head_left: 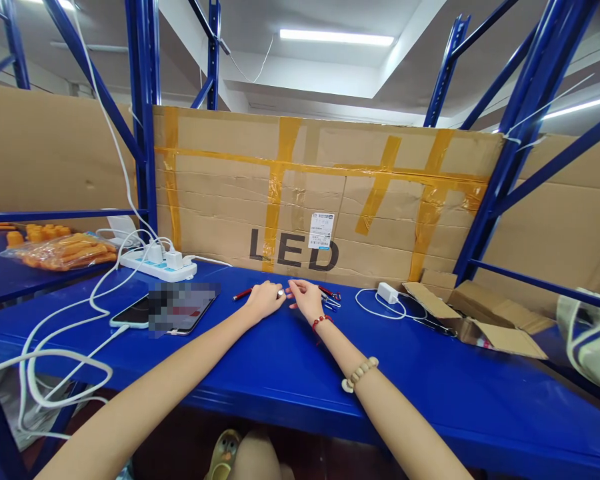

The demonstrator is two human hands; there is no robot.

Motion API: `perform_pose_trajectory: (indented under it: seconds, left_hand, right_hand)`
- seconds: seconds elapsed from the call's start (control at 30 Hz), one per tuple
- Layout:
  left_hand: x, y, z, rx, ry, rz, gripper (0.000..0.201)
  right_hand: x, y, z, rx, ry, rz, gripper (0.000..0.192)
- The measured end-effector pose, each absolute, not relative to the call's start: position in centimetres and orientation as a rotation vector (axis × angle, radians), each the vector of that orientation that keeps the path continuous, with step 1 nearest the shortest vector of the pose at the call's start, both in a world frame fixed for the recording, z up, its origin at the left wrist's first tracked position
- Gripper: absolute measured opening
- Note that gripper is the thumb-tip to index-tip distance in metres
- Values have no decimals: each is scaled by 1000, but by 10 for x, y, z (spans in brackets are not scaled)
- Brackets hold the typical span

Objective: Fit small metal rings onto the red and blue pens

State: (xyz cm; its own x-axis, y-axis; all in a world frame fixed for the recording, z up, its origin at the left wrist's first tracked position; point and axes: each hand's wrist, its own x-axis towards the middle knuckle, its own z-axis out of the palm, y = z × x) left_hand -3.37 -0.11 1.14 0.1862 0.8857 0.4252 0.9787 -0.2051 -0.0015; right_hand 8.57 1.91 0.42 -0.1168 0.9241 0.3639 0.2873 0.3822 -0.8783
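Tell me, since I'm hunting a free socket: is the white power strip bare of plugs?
No. The white power strip on the blue shelf has white adapters plugged into it.

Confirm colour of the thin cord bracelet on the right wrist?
Red. The thin cord bracelet sits on the right wrist, just behind the right hand; head view.

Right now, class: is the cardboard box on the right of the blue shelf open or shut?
Open: the cardboard box has its flaps spread outward.
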Motion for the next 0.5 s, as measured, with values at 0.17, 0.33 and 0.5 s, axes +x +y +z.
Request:
perform_pose_trajectory:
  seconds: [0.17, 0.33, 0.5]
  left_hand:
    - [-35, -1, 13, -2218, -1805, -460, 31]
    - [-35, -2, 14, -2217, -1827, -443, 39]
    - [-33, -3, 15, -2214, -1840, -432, 40]
  right_hand:
    - [82, 15, 5, -1010, -1470, 1004, 22]
    - [82, 13, 5, -933, -1389, 1091, 19]
    - [83, 14, 8, -868, -1341, 1070, 25]
